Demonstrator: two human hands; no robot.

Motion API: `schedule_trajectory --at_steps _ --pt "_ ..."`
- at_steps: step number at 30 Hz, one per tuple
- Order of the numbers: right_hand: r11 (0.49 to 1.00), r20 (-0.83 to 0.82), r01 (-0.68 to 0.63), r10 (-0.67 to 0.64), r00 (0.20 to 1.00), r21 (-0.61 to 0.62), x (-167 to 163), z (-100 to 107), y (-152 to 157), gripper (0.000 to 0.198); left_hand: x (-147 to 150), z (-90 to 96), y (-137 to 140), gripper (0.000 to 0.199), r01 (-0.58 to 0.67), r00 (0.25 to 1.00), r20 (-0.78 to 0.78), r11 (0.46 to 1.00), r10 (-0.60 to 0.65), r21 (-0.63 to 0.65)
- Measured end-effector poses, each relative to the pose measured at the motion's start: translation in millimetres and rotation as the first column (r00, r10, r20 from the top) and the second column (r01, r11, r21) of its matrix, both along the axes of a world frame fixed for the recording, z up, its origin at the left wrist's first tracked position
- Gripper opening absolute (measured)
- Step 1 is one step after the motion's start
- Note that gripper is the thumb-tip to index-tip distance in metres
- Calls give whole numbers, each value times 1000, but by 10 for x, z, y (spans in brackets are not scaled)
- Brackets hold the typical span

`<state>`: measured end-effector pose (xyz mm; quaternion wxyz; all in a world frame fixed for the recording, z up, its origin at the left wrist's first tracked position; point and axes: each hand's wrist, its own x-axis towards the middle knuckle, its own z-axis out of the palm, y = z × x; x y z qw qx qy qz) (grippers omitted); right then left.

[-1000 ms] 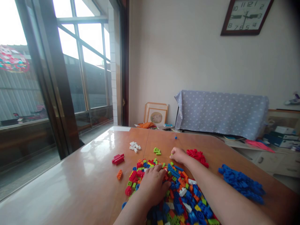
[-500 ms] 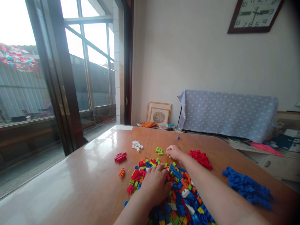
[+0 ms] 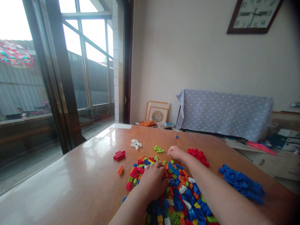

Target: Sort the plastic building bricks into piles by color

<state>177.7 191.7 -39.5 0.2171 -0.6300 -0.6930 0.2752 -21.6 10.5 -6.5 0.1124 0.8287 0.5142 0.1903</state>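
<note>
A large mixed heap of toy building bricks (image 3: 173, 203) in blue, red, orange, lime green, yellow and white covers the near part of the table. My left hand (image 3: 153, 179) rests palm down on the heap, its fingers apart. Beyond the heap, my right hand (image 3: 175, 153) is low over the table with its fingers curled in. Whatever those fingers may hold is hidden. Just left of them lies a small cluster of lime green bricks (image 3: 158, 149). A pile of red bricks (image 3: 198, 157) lies to the right of my right hand.
Blue bricks (image 3: 242, 184) form a pile on the right. Toward the left lie white bricks (image 3: 136, 143), joined dark red bricks (image 3: 119, 155) and an orange brick (image 3: 120, 170). One small blue piece (image 3: 177, 137) sits near the far edge of the brown table (image 3: 70, 184).
My right hand has shifted slightly away from the lime green cluster. The lime green brick at its fingertips no longer shows there. My left hand stays on the heap. The view has shifted slightly.
</note>
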Motion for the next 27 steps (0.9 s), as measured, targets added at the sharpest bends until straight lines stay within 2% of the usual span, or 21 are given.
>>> schedule_trajectory --at_steps 6,12,18,23,27 --pt "995 129 -43 55 990 -93 225 73 -145 35 -6 14 2 39 0 1000 18 1000 0 -15" --pt "994 136 -23 38 990 -111 241 22 -190 31 -4 77 -1 25 -37 999 33 999 37 -19" --pt "996 40 49 -46 998 -76 108 29 -97 23 -6 76 21 19 -57 997 55 998 57 -6" --pt "986 8 73 -72 997 -152 -125 33 21 31 -6 82 23 19 -67 997 45 998 68 -10" --pt "990 11 66 -66 998 -123 -271 -11 120 30 -18 90 12 19 -61 997 40 998 61 -10"
